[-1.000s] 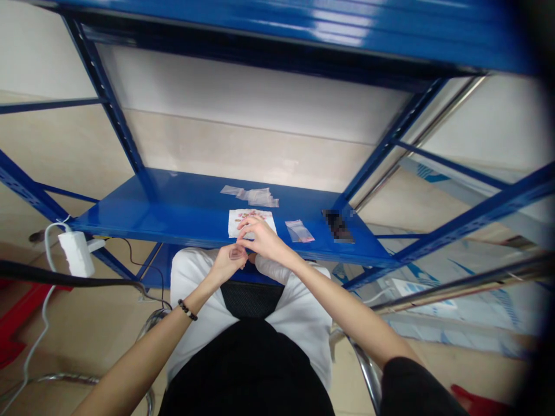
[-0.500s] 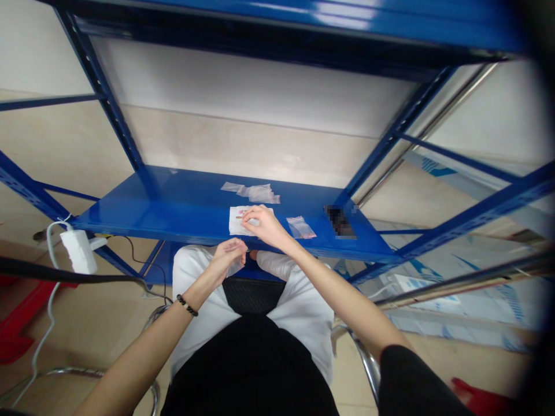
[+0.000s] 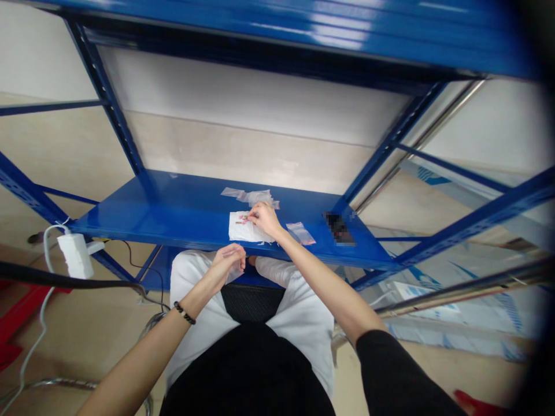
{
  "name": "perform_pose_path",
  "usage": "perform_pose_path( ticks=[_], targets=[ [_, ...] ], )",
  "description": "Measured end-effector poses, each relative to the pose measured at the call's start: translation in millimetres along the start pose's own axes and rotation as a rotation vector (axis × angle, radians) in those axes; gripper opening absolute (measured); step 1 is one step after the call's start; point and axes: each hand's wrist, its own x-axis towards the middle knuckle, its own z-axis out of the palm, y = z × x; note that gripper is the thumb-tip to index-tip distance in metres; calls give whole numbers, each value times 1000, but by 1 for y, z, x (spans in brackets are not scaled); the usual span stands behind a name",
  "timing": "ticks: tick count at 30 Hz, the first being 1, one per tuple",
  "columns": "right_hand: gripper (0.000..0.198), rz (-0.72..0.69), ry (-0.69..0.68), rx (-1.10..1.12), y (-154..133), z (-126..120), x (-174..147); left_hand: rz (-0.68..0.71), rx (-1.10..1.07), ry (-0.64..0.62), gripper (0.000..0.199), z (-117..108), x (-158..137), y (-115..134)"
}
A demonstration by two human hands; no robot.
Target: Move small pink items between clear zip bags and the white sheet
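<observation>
My left hand (image 3: 229,263) is closed around a small clear plastic bag (image 3: 235,273), held just in front of the shelf's edge above my lap. On the blue shelf lies a white cloth or tissue (image 3: 243,231) with several small pink and gold pieces (image 3: 241,219) on it. My right hand (image 3: 265,219) hangs over the right part of the white sheet, fingertips pinched together near those pieces. Whatever sits between the fingertips is too small to make out.
Several clear plastic bags (image 3: 255,197) lie behind the cloth. Another bag (image 3: 300,233) with something pinkish in it is to the right, then a blurred dark object (image 3: 339,229). A white plug adapter (image 3: 76,256) hangs at the left shelf post. The upper blue shelf (image 3: 277,34) overhangs.
My right hand has shifted a little to the right over the white sheet, uncovering more of the small pieces. The left hand stays almost in place with its bag.
</observation>
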Motion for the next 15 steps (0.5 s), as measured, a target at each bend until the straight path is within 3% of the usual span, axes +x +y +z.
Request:
perform_pose_path(
  ticks=[6,15],
  targets=[
    [7,8,-43,-3,-1,3,1,-52,-173,-34,30,-4,2,3],
    [7,-9,-83,18,-15,2,2,-33,-188,-52,32,-5,3,1]
  ],
)
